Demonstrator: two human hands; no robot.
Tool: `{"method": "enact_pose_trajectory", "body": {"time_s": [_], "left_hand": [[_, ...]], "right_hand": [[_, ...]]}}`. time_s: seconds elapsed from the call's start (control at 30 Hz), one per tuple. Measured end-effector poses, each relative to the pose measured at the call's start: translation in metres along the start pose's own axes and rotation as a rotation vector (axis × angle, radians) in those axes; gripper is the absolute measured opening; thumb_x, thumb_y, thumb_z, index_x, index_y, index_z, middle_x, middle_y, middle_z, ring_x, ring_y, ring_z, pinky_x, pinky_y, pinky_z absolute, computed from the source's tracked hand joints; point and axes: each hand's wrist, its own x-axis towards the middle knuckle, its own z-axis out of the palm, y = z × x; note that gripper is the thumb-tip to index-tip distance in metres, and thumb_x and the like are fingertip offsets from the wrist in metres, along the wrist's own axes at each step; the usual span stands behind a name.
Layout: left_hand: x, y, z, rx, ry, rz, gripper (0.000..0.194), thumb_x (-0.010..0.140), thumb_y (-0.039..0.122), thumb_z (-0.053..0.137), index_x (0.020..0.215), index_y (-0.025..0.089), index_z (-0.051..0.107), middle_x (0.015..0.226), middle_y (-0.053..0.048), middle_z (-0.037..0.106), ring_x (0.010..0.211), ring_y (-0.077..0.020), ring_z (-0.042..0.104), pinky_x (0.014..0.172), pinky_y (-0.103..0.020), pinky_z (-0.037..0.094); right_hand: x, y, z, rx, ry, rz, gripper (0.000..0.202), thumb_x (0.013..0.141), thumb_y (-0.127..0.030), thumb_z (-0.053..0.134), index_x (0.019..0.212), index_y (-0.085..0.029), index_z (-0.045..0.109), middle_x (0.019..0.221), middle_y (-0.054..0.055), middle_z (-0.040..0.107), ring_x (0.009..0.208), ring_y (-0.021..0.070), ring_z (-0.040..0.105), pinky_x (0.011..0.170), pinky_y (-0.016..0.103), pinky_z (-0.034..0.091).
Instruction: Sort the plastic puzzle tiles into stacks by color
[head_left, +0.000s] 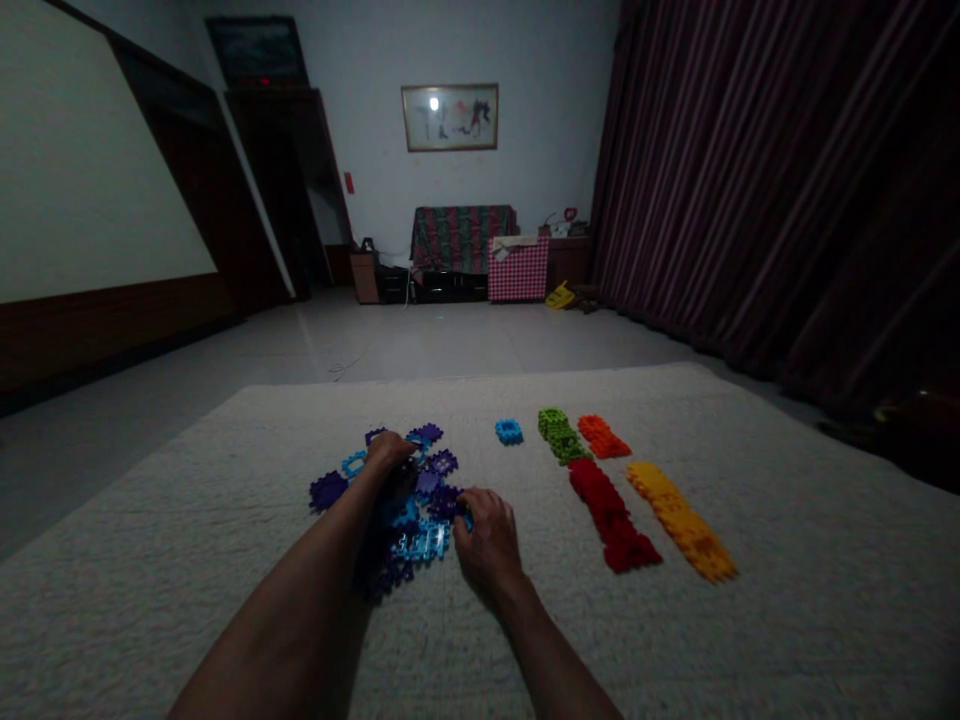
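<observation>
A loose pile of purple pieces and blue pieces lies on the pale bed cover, left of centre. My left hand reaches over the pile's far part, fingers bent down on a piece too small to make out. At the pile's right edge, my right hand has its fingers curled around a small blue piece. A single light-blue piece lies apart, beyond my right hand. My left forearm hides part of the pile.
To the right lie grouped rows of green pieces, orange-red pieces, red pieces and yellow pieces. The cover ends at a far edge, with tiled floor beyond.
</observation>
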Motion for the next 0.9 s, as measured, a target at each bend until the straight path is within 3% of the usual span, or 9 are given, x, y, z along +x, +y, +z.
{"method": "enact_pose_trajectory", "body": {"time_s": [0.17,0.23,0.33,0.47,0.6,0.77,0.9], "left_hand": [[-0.018,-0.009,-0.016,-0.064,0.042,0.022,0.023,0.083,0.040,0.066,0.084,0.022,0.080,0.082,-0.004,0.078,0.084,-0.0205,0.070,0.064,-0.023,0.042],[-0.027,-0.008,-0.018,-0.093,0.094,0.036,0.029,0.089,0.044,0.059,0.092,0.023,0.080,0.085,-0.003,0.078,0.087,-0.0189,0.069,0.065,-0.023,0.041],[-0.041,0.002,-0.015,-0.128,0.160,0.106,0.038,0.093,0.046,0.053,0.086,0.020,0.079,0.080,-0.003,0.076,0.084,-0.0179,0.068,0.064,-0.023,0.038],[-0.063,0.031,0.000,-0.143,0.125,0.256,0.035,0.094,0.037,0.052,0.082,0.020,0.079,0.076,-0.003,0.075,0.078,-0.0166,0.068,0.065,-0.023,0.040],[-0.084,0.053,0.014,-0.135,0.070,0.366,0.023,0.088,0.026,0.059,0.099,0.022,0.080,0.099,-0.005,0.079,0.098,-0.0192,0.070,0.085,-0.025,0.048],[-0.107,0.037,0.030,-0.123,0.085,0.451,0.056,0.076,0.000,0.053,0.125,0.020,0.069,0.129,-0.007,0.071,0.123,-0.0206,0.062,0.110,-0.031,0.045],[-0.133,0.021,0.057,-0.137,0.222,0.555,0.045,0.081,0.008,0.055,0.122,0.021,0.068,0.129,-0.011,0.069,0.124,-0.0253,0.060,0.111,-0.043,0.047]], "right_hand": [[-0.001,-0.004,-0.003,0.033,0.000,0.000,0.026,0.084,-0.013,0.056,0.106,-0.022,0.067,0.114,0.007,0.071,0.114,0.0251,0.059,0.103,0.043,0.040],[-0.002,-0.006,-0.002,0.108,-0.015,-0.027,0.026,0.083,-0.016,0.058,0.106,-0.023,0.068,0.114,0.007,0.071,0.115,0.0249,0.060,0.105,0.044,0.040],[0.002,-0.004,0.003,0.316,0.014,-0.064,0.026,0.084,-0.022,0.059,0.108,-0.022,0.069,0.117,0.008,0.071,0.114,0.0232,0.062,0.104,0.040,0.044],[0.013,0.013,0.003,0.503,0.232,0.146,0.032,0.090,-0.035,0.052,0.112,-0.019,0.069,0.118,0.011,0.071,0.109,0.0227,0.066,0.093,0.036,0.052],[0.021,0.030,-0.008,0.509,0.342,0.317,0.038,0.090,-0.042,0.049,0.114,-0.019,0.069,0.117,0.011,0.072,0.111,0.0240,0.065,0.097,0.038,0.050],[0.025,0.033,-0.016,0.461,0.387,0.389,0.040,0.085,-0.039,0.048,0.112,-0.017,0.069,0.115,0.013,0.072,0.106,0.0238,0.066,0.094,0.037,0.051],[0.027,0.038,-0.015,0.371,0.409,0.408,0.040,0.085,-0.035,0.045,0.112,-0.018,0.068,0.117,0.013,0.070,0.104,0.0233,0.067,0.091,0.035,0.052]]}}
